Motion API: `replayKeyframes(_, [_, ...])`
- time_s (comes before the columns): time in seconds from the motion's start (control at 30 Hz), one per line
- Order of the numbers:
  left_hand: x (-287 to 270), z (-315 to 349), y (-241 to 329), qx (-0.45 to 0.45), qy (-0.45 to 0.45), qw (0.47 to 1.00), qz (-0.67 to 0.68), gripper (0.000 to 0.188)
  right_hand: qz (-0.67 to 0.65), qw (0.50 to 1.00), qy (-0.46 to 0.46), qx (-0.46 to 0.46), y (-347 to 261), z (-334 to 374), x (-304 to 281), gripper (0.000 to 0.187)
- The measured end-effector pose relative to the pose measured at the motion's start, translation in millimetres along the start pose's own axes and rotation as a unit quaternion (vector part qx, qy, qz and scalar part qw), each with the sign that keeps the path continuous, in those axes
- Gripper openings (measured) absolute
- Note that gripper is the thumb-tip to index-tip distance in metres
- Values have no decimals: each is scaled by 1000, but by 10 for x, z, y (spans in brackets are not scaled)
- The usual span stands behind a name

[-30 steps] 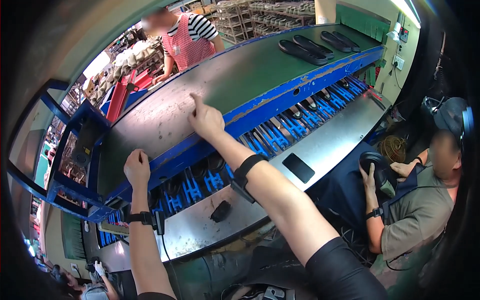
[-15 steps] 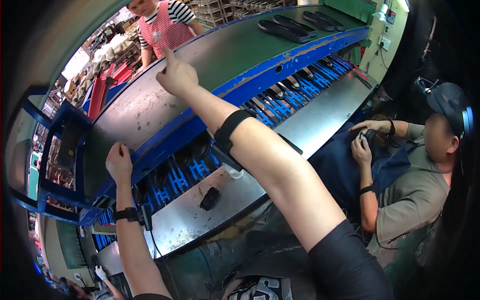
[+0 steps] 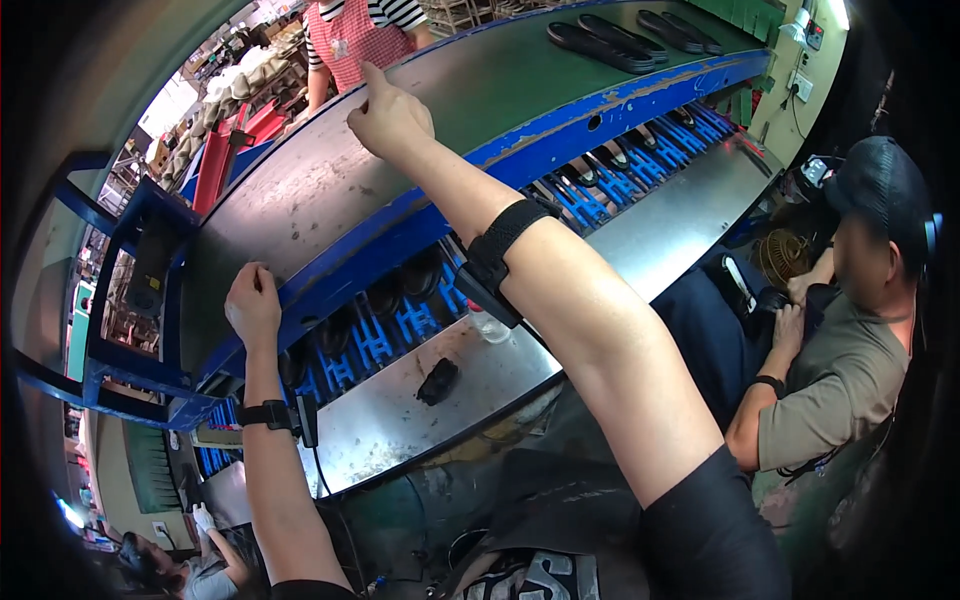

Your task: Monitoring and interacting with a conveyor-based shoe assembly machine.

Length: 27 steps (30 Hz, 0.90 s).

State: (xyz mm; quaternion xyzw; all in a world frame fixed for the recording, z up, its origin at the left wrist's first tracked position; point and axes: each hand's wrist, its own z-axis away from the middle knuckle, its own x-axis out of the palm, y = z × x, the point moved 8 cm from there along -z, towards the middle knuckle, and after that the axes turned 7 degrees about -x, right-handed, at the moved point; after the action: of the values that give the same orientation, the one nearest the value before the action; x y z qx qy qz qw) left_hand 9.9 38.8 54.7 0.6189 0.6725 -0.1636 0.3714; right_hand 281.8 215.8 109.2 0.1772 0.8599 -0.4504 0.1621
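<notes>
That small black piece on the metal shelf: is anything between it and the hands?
Nothing lies on the shelf between them, but both hands are up on the conveyor top: left hand at its blue edge, right hand farther across, the black piece below.

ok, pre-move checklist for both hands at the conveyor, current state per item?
1. Right hand free of load: ok, it holds nothing and rests on the green upper belt, index finger raised.
2. Left hand free: ok, loosely closed on the blue belt edge, holding nothing.
3. Dark shoe soles out of right hand's reach zone: ok, they lie far along the belt.
4. Small black part on the steel shelf: ok, untouched and apart from both hands.
5. Seated co-worker apart from the arms: ok, off to the right.
6. Belt running or stopped: cannot tell.
</notes>
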Motion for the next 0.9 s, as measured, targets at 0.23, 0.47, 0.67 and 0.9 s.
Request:
replayKeyframes(0.23, [-51,28,-8,8,1,1000,-7,18,1,1000,-14,-9,8,43,42,72])
replayKeyframes(0.47, [222,-56,-293,-1,-33,999,-20,26,7,1000,18,-4,219,-51,214,48])
replayKeyframes(0.67, [253,-158,-534,17,-49,999,-18,26,3,998,5,-56,103,37,307,50])
replayKeyframes(0.9, [283,-108,-452,-4,-67,997,-33,28,18,998,-9,-52,266,237,359,50])
